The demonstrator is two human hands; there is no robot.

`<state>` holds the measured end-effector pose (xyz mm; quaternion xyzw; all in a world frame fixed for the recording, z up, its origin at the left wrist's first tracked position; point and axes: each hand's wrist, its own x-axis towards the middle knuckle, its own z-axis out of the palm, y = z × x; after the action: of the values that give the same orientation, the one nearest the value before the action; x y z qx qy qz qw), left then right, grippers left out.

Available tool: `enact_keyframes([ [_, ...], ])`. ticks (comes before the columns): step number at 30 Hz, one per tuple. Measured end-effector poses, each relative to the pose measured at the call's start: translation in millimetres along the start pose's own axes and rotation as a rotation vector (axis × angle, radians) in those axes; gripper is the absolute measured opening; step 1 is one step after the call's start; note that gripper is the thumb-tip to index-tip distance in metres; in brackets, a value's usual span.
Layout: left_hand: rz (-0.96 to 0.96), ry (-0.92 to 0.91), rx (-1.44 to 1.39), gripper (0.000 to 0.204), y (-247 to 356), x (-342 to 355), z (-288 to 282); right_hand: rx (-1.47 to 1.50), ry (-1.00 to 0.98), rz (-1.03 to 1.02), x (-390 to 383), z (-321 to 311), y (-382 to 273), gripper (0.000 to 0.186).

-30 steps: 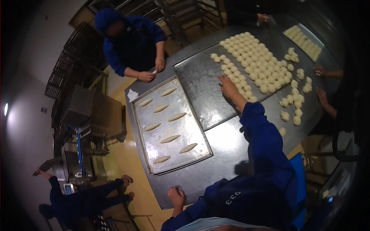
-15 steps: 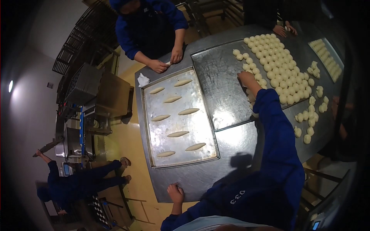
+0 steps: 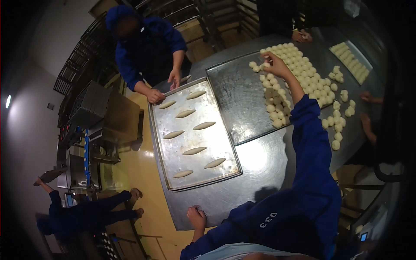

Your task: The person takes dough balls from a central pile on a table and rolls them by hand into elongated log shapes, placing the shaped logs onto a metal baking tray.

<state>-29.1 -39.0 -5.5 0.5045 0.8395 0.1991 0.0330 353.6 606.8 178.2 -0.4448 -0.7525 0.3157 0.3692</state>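
Note:
My right hand reaches to the far part of a dark tray, with its thumb and fingers closed around a pale dough ball. Other dough balls lie right beside it: a loose double row and a dense block of several rows. My left hand rests near the table's front left edge, its fingers curled in and nothing visible in them. Between the two hands, to the left, lies a metal baking tray with several spindle-shaped dough pieces spaced apart.
Across the table a co-worker has both hands at the baking tray's far edge. Dough clumps and a small filled tray lie at the right, where other people's hands show. Another person stands by machinery at the left.
My right hand has moved away from me along the row and now holds a dough ball. The co-worker's hands have shifted to the baking tray's far left corner. My left hand stays put.

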Motion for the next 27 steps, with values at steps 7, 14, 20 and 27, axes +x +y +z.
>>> enact_keyframes([
  [7, -0.075, -0.172, -0.714, 0.022, 39, 36, -14, 0.885, -0.076, -0.393, -121, 31, -194, 0.075],
  [14, 0.13, -0.468, -1.446, 0.039, 142, 88, -88, 1.254, -0.128, -0.262, -312, 190, -272, 0.072],
  [20, 0.038, -0.469, -2.057, 0.043, 113, 66, -95, 0.922, -0.291, -0.029, -391, 252, -285, 0.063],
  [27, -0.029, -0.298, -1.913, 0.028, 94, 41, -96, 0.871, -0.164, 0.192, -431, 265, -300, 0.061],
])
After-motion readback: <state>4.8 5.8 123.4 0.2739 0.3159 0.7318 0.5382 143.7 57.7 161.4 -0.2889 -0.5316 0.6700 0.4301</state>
